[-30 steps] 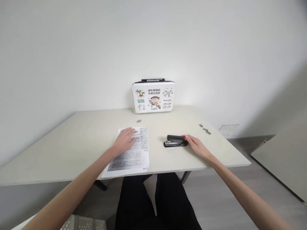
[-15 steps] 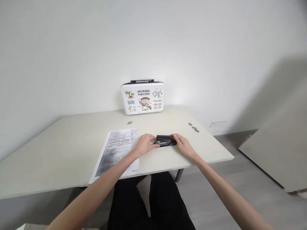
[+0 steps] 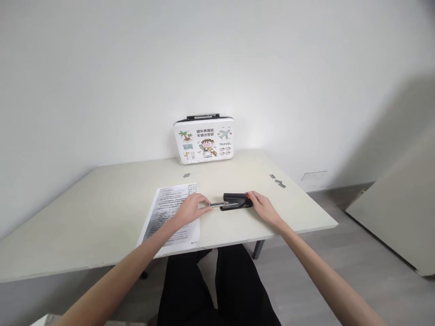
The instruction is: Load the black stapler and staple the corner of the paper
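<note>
A black stapler [image 3: 236,199] with an orange rear tab lies on the white table [image 3: 102,213]. A silver staple tray [image 3: 217,205] sticks out of its front end toward the left. My left hand [image 3: 190,209] pinches the tip of that tray, fingers closed on it, and partly rests over the printed paper sheet [image 3: 170,213]. My right hand [image 3: 263,208] holds the rear of the stapler, fingertips on the orange end.
A small white case with cartoon travel prints [image 3: 204,139] stands at the back against the wall. Loose staple strips [image 3: 277,180] lie at the right, one more staple strip [image 3: 186,174] near the case. A leaning board [image 3: 394,217] stands on the floor at right.
My left hand left the paper, reached the stapler's front, and has drawn the silver tray out to the left. My right hand stayed at the stapler's rear.
</note>
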The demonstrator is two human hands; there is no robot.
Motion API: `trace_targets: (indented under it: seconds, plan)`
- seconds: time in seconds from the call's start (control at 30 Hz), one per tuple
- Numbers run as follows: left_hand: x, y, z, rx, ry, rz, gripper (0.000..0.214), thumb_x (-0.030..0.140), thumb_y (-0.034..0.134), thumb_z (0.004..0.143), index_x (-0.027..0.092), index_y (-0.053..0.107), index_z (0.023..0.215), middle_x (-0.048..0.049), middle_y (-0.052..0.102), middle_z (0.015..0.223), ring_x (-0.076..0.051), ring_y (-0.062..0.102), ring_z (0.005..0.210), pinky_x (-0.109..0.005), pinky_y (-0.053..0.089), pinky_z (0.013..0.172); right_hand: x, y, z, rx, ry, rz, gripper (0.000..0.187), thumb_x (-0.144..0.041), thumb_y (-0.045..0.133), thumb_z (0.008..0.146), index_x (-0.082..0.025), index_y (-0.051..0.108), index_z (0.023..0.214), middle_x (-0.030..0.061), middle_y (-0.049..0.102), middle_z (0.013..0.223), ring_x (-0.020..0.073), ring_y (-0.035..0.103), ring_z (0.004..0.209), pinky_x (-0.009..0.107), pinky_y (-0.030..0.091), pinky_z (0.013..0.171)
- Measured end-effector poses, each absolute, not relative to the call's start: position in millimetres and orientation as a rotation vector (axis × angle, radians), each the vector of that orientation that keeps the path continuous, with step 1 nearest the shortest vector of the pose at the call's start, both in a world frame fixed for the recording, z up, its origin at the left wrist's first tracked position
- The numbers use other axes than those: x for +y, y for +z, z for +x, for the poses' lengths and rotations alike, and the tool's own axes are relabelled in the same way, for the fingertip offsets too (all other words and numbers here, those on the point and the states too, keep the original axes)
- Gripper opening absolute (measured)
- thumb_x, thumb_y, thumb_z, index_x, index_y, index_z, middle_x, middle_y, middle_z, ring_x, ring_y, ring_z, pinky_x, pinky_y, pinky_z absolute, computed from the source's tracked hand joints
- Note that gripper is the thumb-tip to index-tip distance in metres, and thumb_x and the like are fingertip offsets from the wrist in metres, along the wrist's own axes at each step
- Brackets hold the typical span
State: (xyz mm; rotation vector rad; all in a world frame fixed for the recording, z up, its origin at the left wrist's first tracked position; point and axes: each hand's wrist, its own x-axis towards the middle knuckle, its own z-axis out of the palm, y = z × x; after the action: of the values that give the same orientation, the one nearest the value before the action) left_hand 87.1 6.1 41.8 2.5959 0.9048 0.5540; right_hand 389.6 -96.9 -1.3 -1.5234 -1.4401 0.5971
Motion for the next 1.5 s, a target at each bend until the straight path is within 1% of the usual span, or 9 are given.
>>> trace_targets:
  seconds: [0.17,0.4,0.63,0.77,0.9,1.13,1.3,1.37,1.5]
  plan:
    - [21.7,45.6,65.2,1.037,0.531,2.543,0.038,0.058,0.064,0.095,0.026,0.073,0.114,-0.0048,0.075,0.124,-0.029,0.067,0.118,-0.042,0.050,0.103,-102.0,2.1,387.9,-1.439,0.602,-1.542,0.051,-0.058,0.035,0.105,-0.024,0.073,0.105,0.0068,0.077,0.108,0.0273,0.067,0.103,0.036,0.047,0.095]
    - [98.5,46.2,51.4,1.512,0.700,2.452,0.026,0.041,0.064,0.094,0.022,0.070,0.110,-0.0064,0.078,0.111,-0.027,0.071,0.110,-0.039,0.050,0.103,-104.3,7.1,385.2,-1.423,0.620,-1.573,0.054,-0.061,0.035,0.105,-0.024,0.074,0.108,0.0082,0.078,0.109,0.0278,0.068,0.102,0.036,0.048,0.094]
    - [176.6,31.7,74.1,1.840,0.688,2.278,0.039,0.039,0.070,0.087,0.021,0.064,0.121,-0.0119,0.072,0.126,-0.030,0.065,0.120,-0.041,0.049,0.103,-100.2,3.9,385.8,-1.411,0.624,-1.566,0.054,-0.062,0.036,0.106,-0.025,0.075,0.114,0.0096,0.077,0.117,0.0292,0.069,0.103,0.037,0.050,0.093]
    - [199.6,23.9,85.8,1.941,0.633,2.210,0.038,0.036,0.071,0.087,0.021,0.062,0.122,-0.0119,0.074,0.123,-0.033,0.065,0.120,-0.044,0.049,0.100,-99.5,3.8,385.6,-1.411,0.637,-1.576,0.052,-0.059,0.036,0.107,-0.026,0.075,0.114,0.0078,0.078,0.112,0.0285,0.068,0.100,0.036,0.050,0.089]
    - [203.1,21.7,86.9,1.909,0.589,2.243,0.033,0.031,0.067,0.093,0.021,0.061,0.123,-0.0097,0.076,0.117,-0.031,0.067,0.117,-0.042,0.050,0.099,-99.1,2.4,385.8,-1.406,0.640,-1.580,0.051,-0.058,0.036,0.107,-0.026,0.075,0.115,0.0077,0.078,0.114,0.0280,0.068,0.100,0.036,0.050,0.090]
    - [179.9,24.0,76.9,1.699,0.534,2.441,0.032,0.029,0.064,0.095,0.021,0.063,0.126,-0.0098,0.075,0.120,-0.029,0.067,0.117,-0.040,0.050,0.102,-100.4,1.7,385.8,-1.403,0.635,-1.577,0.051,-0.058,0.037,0.107,-0.025,0.075,0.116,0.0089,0.076,0.122,0.0289,0.068,0.106,0.036,0.049,0.095]
    - [161.9,27.7,72.7,1.559,0.507,2.567,0.017,0.030,0.059,0.098,0.023,0.072,0.106,-0.0119,0.073,0.119,-0.033,0.065,0.121,-0.043,0.046,0.108,-101.4,2.3,386.2,-1.415,0.631,-1.591,0.052,-0.059,0.036,0.106,-0.026,0.075,0.116,0.0089,0.077,0.120,0.0290,0.067,0.102,0.038,0.049,0.093]
    - [157.3,29.6,73.7,1.518,0.511,2.590,0.018,0.031,0.056,0.100,0.023,0.073,0.098,-0.0122,0.073,0.115,-0.033,0.065,0.119,-0.043,0.045,0.108,-101.4,2.0,386.5,-1.421,0.623,-1.587,0.053,-0.059,0.036,0.106,-0.025,0.075,0.116,0.0093,0.077,0.120,0.0292,0.067,0.101,0.038,0.049,0.092]
    - [147.6,35.0,80.0,1.449,0.575,2.597,0.022,0.030,0.052,0.102,0.022,0.072,0.098,-0.0131,0.072,0.118,-0.033,0.064,0.120,-0.047,0.043,0.111,-101.4,2.5,386.9,-1.415,0.600,-1.585,0.054,-0.061,0.036,0.105,-0.025,0.075,0.114,0.0091,0.078,0.114,0.0288,0.068,0.100,0.037,0.049,0.092]
